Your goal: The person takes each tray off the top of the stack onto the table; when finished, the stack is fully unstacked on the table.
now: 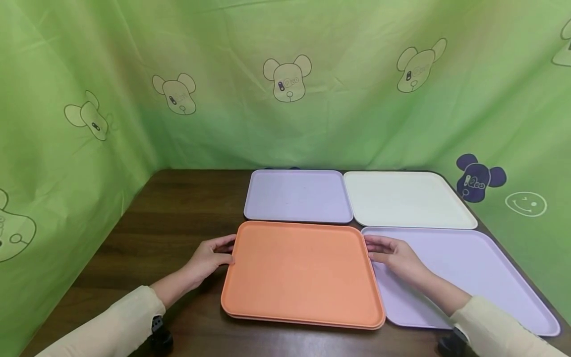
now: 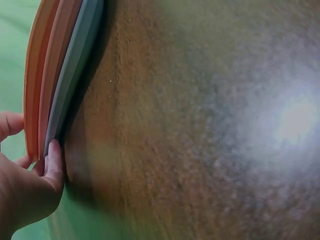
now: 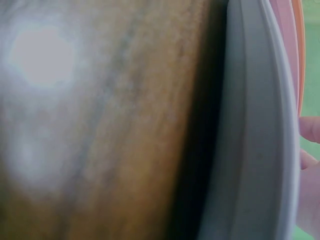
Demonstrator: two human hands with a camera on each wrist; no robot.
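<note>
An orange tray (image 1: pixel 303 272) lies on top of a stack at the front middle of the table. In the left wrist view, a pinkish tray (image 2: pixel 57 65) and a blue-grey tray (image 2: pixel 75 75) show beneath it. My left hand (image 1: pixel 207 258) grips the stack's left edge, thumb by the top rim and fingers lower on the side. At the right edge, my right hand (image 1: pixel 397 255) holds the stack's rim, its forearm over a large lavender tray (image 1: pixel 459 272). The right wrist view shows only part of that hand, behind a pale tray edge (image 3: pixel 265 125).
Behind the stack lies a smaller lavender tray (image 1: pixel 299 196), with a white tray (image 1: pixel 408 198) to its right. Dark wooden tabletop (image 1: pixel 178 213) shows on the left. A green patterned curtain (image 1: pixel 223 124) hangs around the table's back and sides.
</note>
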